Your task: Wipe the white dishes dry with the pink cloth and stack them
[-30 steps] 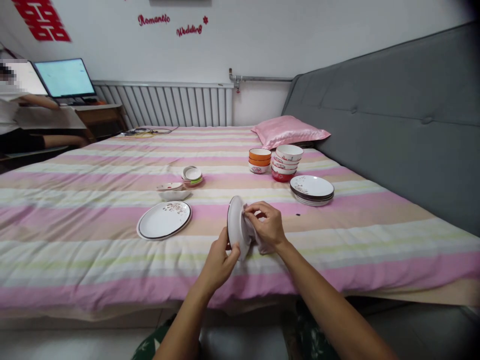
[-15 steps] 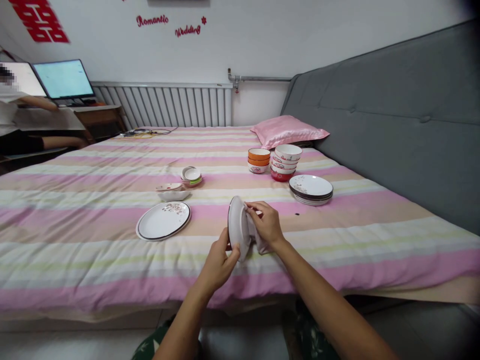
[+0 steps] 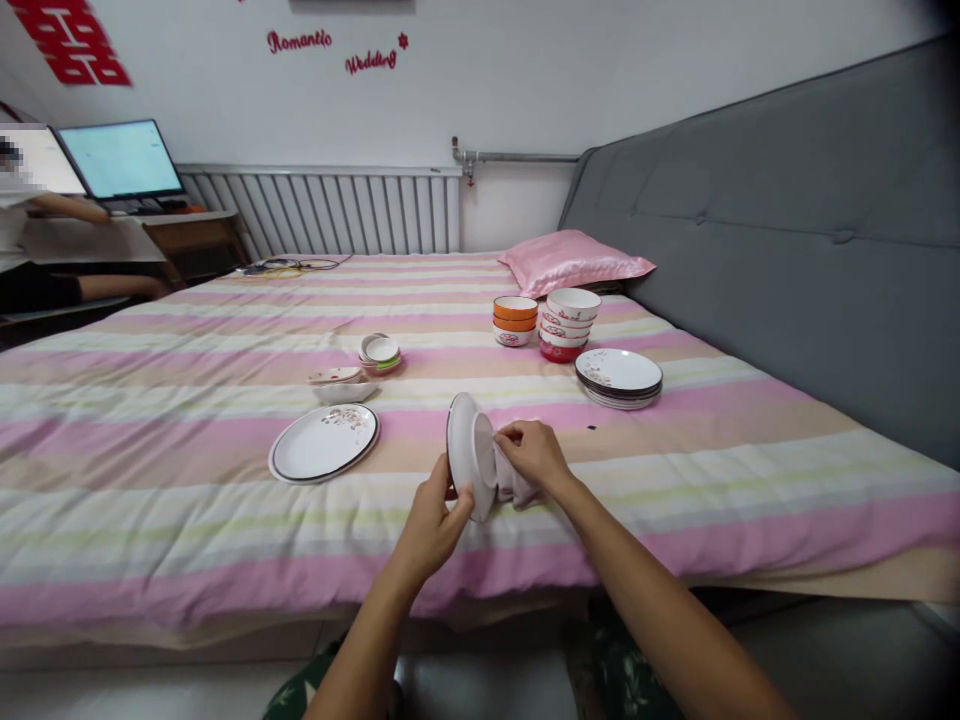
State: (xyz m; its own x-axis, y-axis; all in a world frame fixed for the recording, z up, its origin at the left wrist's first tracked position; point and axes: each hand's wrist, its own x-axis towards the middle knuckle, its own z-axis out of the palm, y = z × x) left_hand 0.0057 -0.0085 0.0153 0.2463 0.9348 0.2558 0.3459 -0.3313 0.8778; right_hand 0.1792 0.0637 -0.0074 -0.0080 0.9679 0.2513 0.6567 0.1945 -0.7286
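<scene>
My left hand (image 3: pixel 435 518) grips the lower rim of a white plate (image 3: pixel 466 452), which stands on edge above the striped bed (image 3: pixel 187 520). My right hand (image 3: pixel 534 454) is closed on a white cloth (image 3: pixel 513 482) and presses it against the plate's right face. Both hands hover over the near middle of the bed. A single white plate with a dark rim and a flower print (image 3: pixel 325 443) lies flat to the left of my hands.
A stack of plates (image 3: pixel 619 377) sits at the right, with stacked bowls (image 3: pixel 570 322) and orange bowls (image 3: pixel 516 320) behind it. Small dishes (image 3: pixel 381 352) and a shallow dish (image 3: pixel 343 384) lie further left. A pink pillow (image 3: pixel 574 259), a grey headboard (image 3: pixel 787 230) and a person at a desk (image 3: pixel 30 240) are around the bed.
The plate has shifted slightly left and turned a little in my hands. My right hand with the cloth has slid lower on the plate's face.
</scene>
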